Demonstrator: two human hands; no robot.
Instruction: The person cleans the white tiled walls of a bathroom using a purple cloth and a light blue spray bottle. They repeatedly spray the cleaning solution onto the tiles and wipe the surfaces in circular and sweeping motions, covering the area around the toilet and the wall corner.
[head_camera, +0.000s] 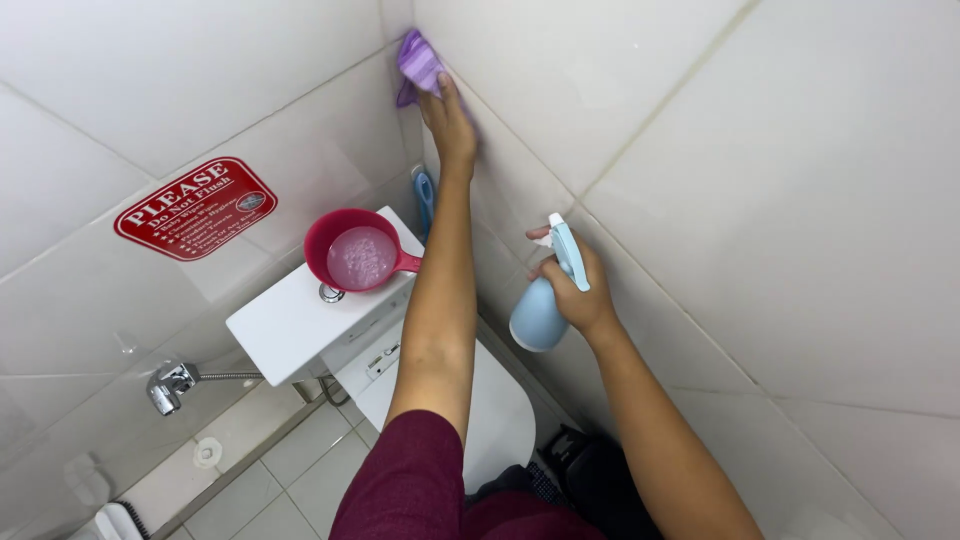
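My left hand (449, 125) reaches far up and presses a purple cloth (419, 62) against the white tiled wall (760, 180), near the corner. My right hand (578, 285) is lower, close to the same wall, gripping a light blue spray bottle (545, 300) by its neck, with the nozzle end up. The left arm wears a dark red sleeve (410, 480).
A white toilet with a closed lid (500, 410) and a cistern (300, 325) stands below. A pink scoop with soapy water (355, 252) rests on the cistern. A red sign (195, 208) hangs on the left wall. A blue brush handle (424, 200) is in the corner, a chrome sprayer (170, 385) lower left.
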